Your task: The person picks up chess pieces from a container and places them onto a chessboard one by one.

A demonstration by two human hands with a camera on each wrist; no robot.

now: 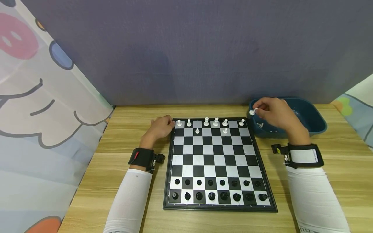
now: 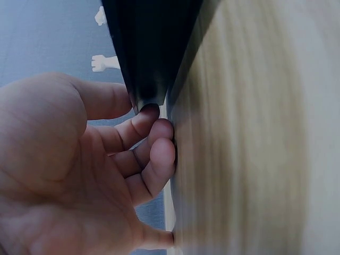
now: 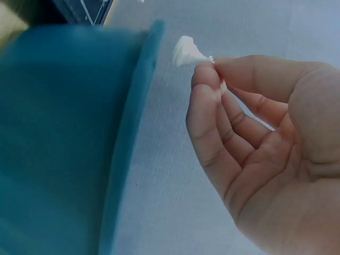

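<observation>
My right hand (image 1: 276, 113) pinches a white chess piece (image 3: 187, 52) by its narrow end between thumb and fingertips, its wide base facing outward. It is held at the left rim of a blue plastic bin (image 1: 319, 124). My left hand (image 1: 161, 127) is at the far left corner of the chessboard (image 1: 198, 160); in the left wrist view, thumb and forefinger pinch the board's dark edge. Several white pieces stand along the far row, with gaps between some. Two white pawns, one a left pawn (image 1: 197, 131), one a right pawn (image 1: 225, 130), stand in front of them.
Two rows of black pieces, among them a black piece (image 1: 211, 196), fill the near side of the board. Small pale pieces (image 1: 260, 125) lie inside the bin. A grey upright panel (image 1: 186, 58) borders the wooden table (image 1: 122, 142) at the back.
</observation>
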